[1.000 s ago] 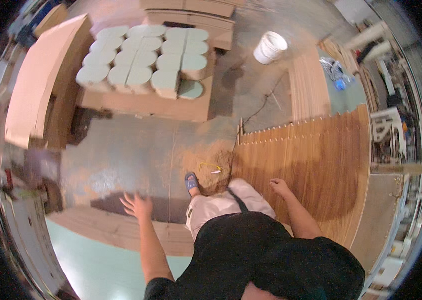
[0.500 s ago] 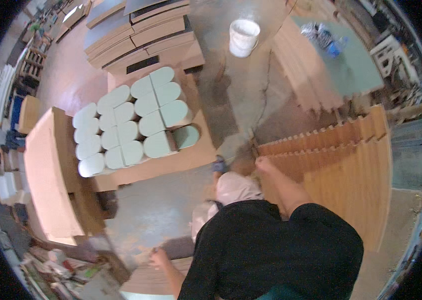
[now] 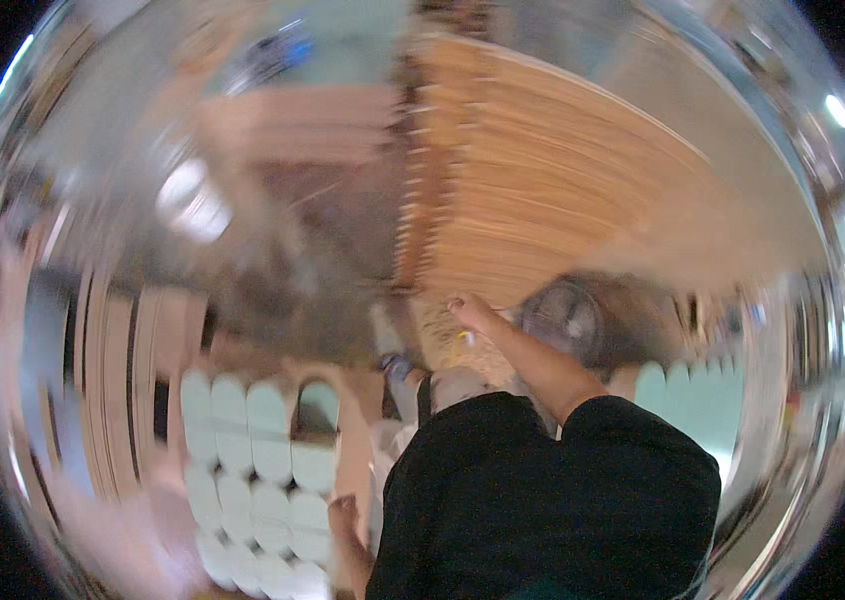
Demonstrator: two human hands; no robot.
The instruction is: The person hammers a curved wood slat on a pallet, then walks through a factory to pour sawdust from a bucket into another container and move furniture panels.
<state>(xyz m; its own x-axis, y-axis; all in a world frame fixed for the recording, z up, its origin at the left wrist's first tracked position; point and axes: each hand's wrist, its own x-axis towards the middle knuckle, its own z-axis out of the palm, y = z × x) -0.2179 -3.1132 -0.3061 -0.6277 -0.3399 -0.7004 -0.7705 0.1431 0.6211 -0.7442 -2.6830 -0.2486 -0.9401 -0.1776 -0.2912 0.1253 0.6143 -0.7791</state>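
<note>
My right hand [image 3: 467, 310] hangs in the middle of the head view, fingers curled in, with nothing visible in it. It is nearest to a large stack of wooden boards [image 3: 543, 170] with a stepped, notched left edge, and it does not appear to touch it. Low on the left, my left hand [image 3: 344, 510] is also loosely closed, holding nothing that I can see. Beside it stand rows of pale green, round-ended stacked panels [image 3: 269, 445]; one stack [image 3: 319, 407] is lower than the others. Motion blurs much of the picture.
A white bucket [image 3: 194, 200] stands on the floor at the upper left. Behind it is a pale green-topped stack [image 3: 358, 50] with a blue-and-clear plastic item [image 3: 278, 55]. A dark round object [image 3: 563, 318] is right of my hand. More green panels [image 3: 693, 395] stand at the right.
My view has swung to the right, so the board stack now lies ahead and the green panels lie by my left hand. A dark round object and more panels have come into view.
</note>
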